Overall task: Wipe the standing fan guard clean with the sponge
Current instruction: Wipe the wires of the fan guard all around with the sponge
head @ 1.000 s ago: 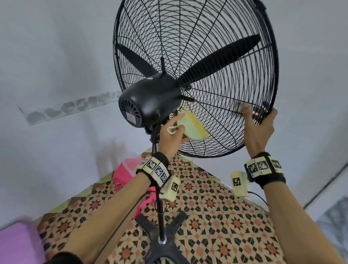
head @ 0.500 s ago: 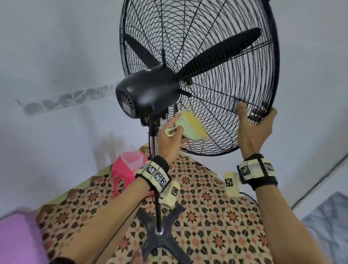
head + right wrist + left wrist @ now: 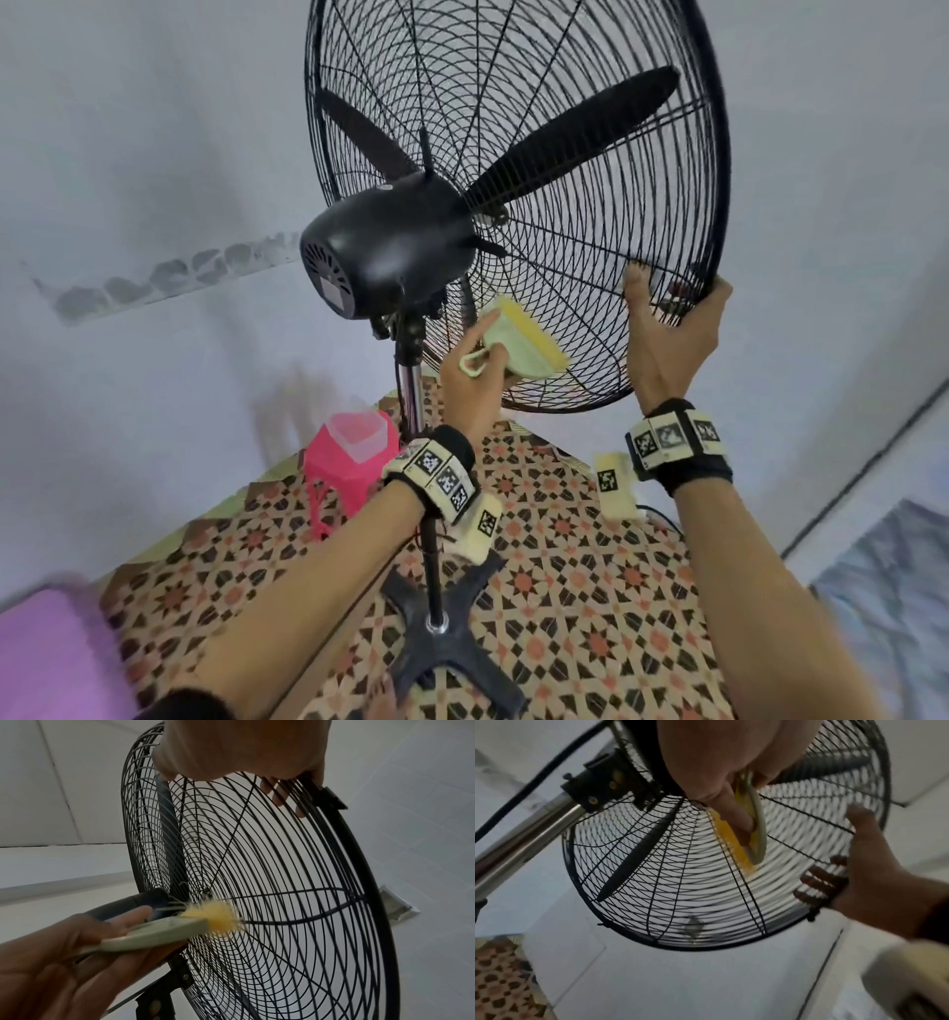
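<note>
CHANGE: sponge (image 3: 518, 345), gripped by left hand (image 3: 475, 380), stayed at lower centre on the rear wires of the fan guard (image 3: 575, 288); fan sat lower in frame than before | right hand (image 3: 667, 329) kept gripping the rim | MEANING: wiping ongoing | VIEWS: right wrist alone showed yellow bristles pressed into wires; head alone showed the floor stand.

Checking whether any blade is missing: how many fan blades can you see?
2 show in the head view: one stretching up right of the motor, one up left. A third may hide behind the motor.
</note>
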